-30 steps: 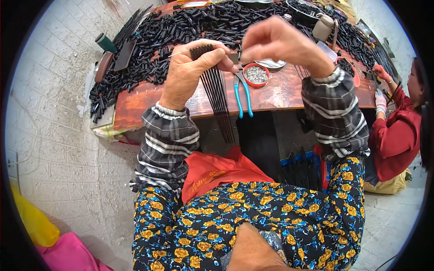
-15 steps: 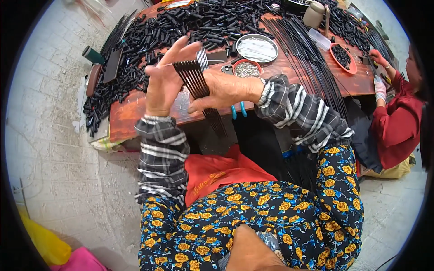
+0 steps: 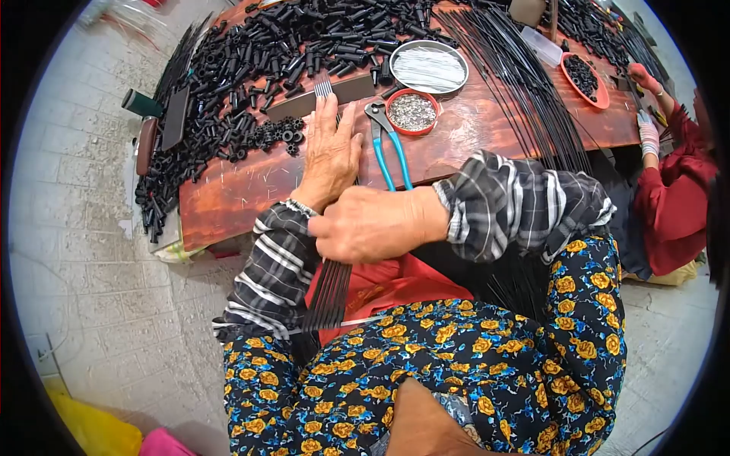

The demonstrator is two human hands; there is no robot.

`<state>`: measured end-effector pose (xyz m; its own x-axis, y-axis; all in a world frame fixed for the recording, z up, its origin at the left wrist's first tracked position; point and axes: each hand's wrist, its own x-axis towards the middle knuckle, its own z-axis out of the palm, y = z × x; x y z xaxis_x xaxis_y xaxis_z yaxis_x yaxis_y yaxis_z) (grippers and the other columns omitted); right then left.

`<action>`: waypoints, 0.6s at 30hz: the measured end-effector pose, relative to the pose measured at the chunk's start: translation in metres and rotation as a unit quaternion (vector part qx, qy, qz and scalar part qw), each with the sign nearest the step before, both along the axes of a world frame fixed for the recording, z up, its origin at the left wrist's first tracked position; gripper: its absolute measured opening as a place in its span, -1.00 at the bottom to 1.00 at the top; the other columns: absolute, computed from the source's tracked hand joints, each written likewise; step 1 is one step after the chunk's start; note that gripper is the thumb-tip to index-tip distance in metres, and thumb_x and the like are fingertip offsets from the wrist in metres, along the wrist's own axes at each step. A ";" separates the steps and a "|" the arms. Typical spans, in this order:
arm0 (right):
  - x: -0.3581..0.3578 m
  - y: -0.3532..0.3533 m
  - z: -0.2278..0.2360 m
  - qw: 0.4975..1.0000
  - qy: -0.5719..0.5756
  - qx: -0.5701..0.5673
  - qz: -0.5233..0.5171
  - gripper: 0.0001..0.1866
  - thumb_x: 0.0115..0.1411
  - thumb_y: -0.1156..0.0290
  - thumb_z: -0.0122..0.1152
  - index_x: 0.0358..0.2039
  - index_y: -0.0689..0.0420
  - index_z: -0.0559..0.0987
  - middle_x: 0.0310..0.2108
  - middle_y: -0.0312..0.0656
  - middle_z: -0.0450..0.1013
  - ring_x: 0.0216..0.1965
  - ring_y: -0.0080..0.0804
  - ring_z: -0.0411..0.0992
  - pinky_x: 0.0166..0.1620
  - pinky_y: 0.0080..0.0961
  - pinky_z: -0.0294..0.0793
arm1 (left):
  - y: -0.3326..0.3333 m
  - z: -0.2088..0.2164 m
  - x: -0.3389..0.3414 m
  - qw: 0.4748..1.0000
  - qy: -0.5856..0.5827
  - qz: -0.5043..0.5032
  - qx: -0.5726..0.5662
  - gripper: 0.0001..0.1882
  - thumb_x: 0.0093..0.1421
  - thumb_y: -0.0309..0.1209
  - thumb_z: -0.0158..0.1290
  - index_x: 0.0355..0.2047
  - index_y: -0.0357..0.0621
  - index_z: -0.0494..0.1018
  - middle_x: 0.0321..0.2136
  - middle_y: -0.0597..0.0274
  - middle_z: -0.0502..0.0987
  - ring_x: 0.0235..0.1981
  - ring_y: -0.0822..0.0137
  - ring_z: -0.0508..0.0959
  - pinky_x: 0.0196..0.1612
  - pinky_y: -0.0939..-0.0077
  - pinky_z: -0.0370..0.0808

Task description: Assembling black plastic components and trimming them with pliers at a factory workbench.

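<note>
Thin black rods (image 3: 328,296), bunched and slanted, in the right hand (image 3: 371,226)

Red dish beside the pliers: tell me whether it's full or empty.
Red dish not empty: small silvery pieces spread across its inside; how deep they lie, cannot tell.

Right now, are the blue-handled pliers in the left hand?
No, the pliers lie on the table, right of the left hand.

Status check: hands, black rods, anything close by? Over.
Right hand closed around black rods. Left hand open, palm down, pale wires just beyond. Pliers on table, right of left hand.
</note>
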<state>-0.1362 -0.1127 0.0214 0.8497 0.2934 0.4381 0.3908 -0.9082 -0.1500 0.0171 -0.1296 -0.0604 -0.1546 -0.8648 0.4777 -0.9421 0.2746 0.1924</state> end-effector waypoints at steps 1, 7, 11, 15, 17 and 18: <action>-0.001 -0.001 0.002 1.000 0.003 0.000 -0.002 -0.84 -0.07 0.37 0.14 -0.57 0.21 0.43 -0.48 -0.13 0.36 -0.51 -0.28 0.46 -0.54 -0.35 0.42 | -0.001 0.000 -0.001 1.000 -0.004 -0.003 -0.004 -0.43 0.19 -0.34 -0.01 0.20 -0.23 0.18 0.24 -0.21 0.05 0.31 -0.16 -0.02 0.30 -0.04 -0.07; -0.018 -0.061 0.031 0.969 0.234 0.075 -0.030 -0.59 -0.06 0.15 0.32 -0.43 0.29 0.50 -0.47 0.04 0.44 -0.38 -0.07 0.48 -0.35 -0.21 0.44 | 0.002 -0.005 0.006 0.998 -0.054 0.034 -0.014 -0.40 0.18 -0.28 -0.02 0.20 -0.23 0.17 0.24 -0.16 0.09 0.29 -0.09 0.06 0.29 -0.03 -0.06; -0.047 -0.170 0.028 0.887 0.199 0.026 -0.416 -0.76 -0.10 0.36 0.24 -0.58 0.34 0.57 -0.57 0.12 0.48 -0.42 0.02 0.52 -0.35 -0.18 0.49 | 0.010 0.008 -0.002 0.998 -0.049 0.034 -0.010 -0.44 0.20 -0.29 -0.04 0.18 -0.25 0.21 0.23 -0.17 0.11 0.29 -0.08 0.07 0.29 -0.02 -0.05; -0.081 -0.234 0.002 0.858 0.170 0.107 -0.472 -0.89 -0.18 0.51 0.22 -0.59 0.29 0.58 -0.50 0.11 0.51 -0.40 0.02 0.53 -0.35 -0.24 0.49 | 0.006 0.009 -0.007 0.998 -0.046 0.034 -0.005 -0.46 0.18 -0.29 -0.03 0.15 -0.25 0.25 0.23 -0.17 0.12 0.29 -0.07 0.08 0.29 -0.02 -0.06; -0.079 -0.234 -0.002 0.858 0.187 0.121 -0.463 -0.90 -0.18 0.52 0.21 -0.59 0.28 0.59 -0.51 0.10 0.51 -0.40 0.00 0.53 -0.36 -0.26 0.48 | 0.008 0.010 -0.007 0.998 -0.044 0.046 0.004 -0.46 0.18 -0.29 -0.03 0.15 -0.24 0.25 0.23 -0.16 0.12 0.29 -0.06 0.09 0.28 -0.03 -0.06; -0.078 -0.234 -0.005 0.857 0.203 0.135 -0.455 -0.90 -0.19 0.54 0.20 -0.59 0.27 0.59 -0.52 0.09 0.51 -0.41 -0.02 0.53 -0.36 -0.27 0.48 | 0.007 0.009 -0.005 0.998 -0.048 0.044 0.007 -0.46 0.18 -0.29 -0.03 0.15 -0.24 0.25 0.24 -0.16 0.11 0.29 -0.06 0.08 0.29 -0.03 -0.06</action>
